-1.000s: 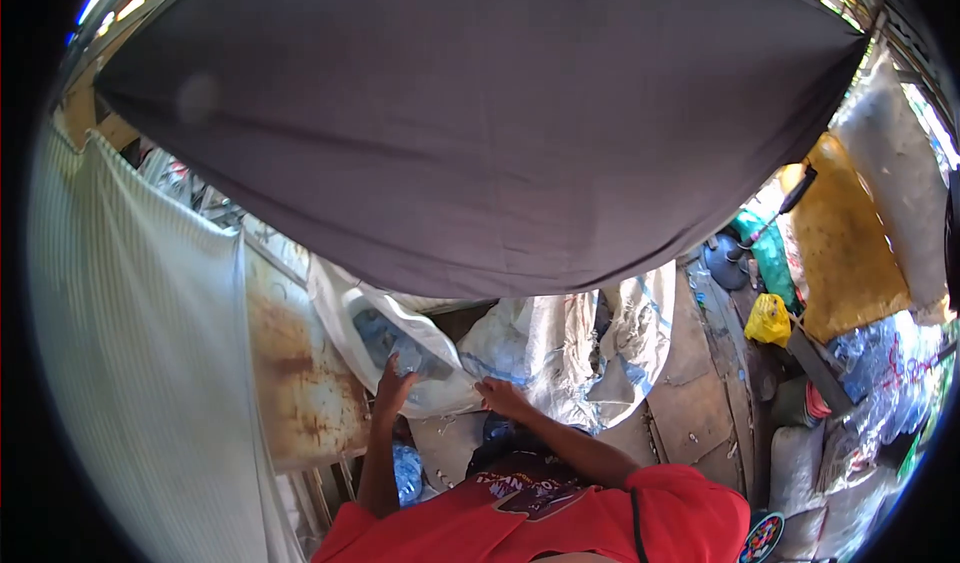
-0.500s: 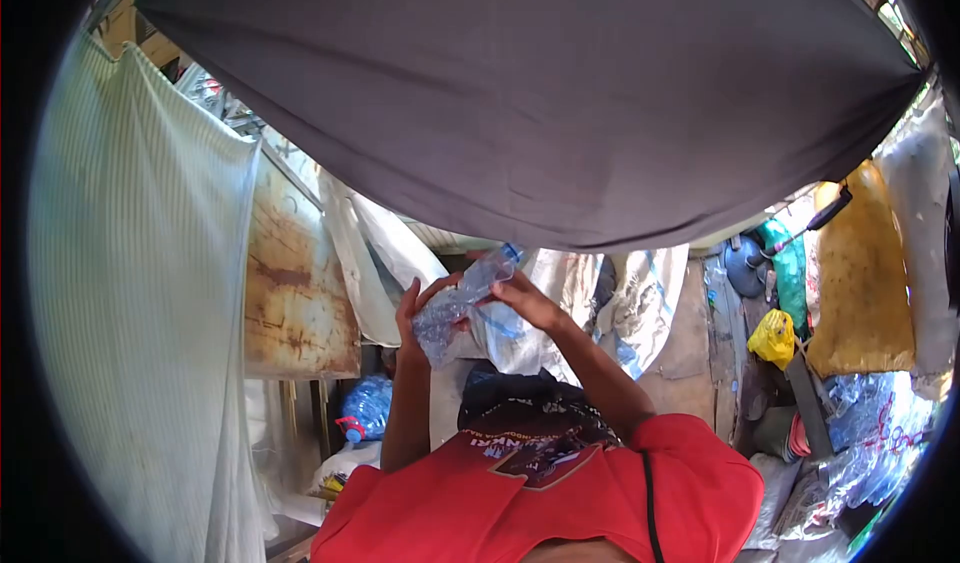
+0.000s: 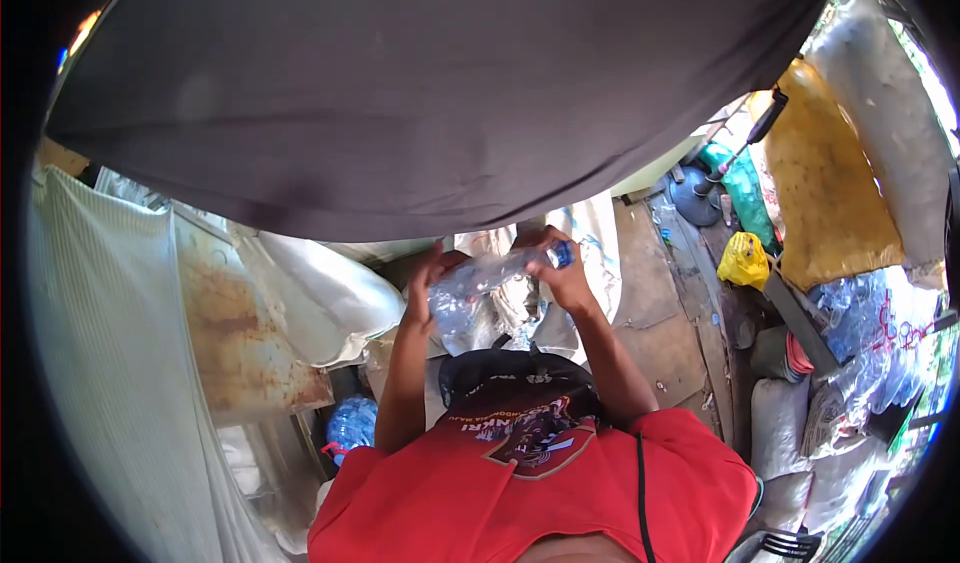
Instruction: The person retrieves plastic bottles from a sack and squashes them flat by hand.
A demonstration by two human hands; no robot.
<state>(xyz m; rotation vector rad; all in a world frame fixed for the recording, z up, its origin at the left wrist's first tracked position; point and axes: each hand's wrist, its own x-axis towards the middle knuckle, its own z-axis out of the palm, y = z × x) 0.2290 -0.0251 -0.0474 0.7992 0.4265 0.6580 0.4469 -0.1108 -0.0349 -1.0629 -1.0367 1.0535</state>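
Observation:
A clear, crumpled plastic bottle (image 3: 462,305) is held out in front of my chest, tilted with its blue cap (image 3: 561,254) up to the right. My right hand (image 3: 562,275) is closed around the neck, just by the cap. At the bottle's wide lower end, my left hand (image 3: 422,288) is curved against its side, slightly blurred, with some fingers hidden behind the plastic. White sacking (image 3: 595,263) hangs behind the bottle.
A dark cloth (image 3: 400,93) covers the upper view. A striped curtain (image 3: 120,363) and a rusty panel (image 3: 240,333) stand left. Below them lies a large blue bottle (image 3: 355,423). At right are a yellow bag (image 3: 744,260), a foam slab (image 3: 830,183) and heaped clear bottles (image 3: 865,313).
The view has turned, shifting the surroundings. The bottle has tipped nearer to level, its cap end moving right. My right hand has moved up to the neck by the cap.

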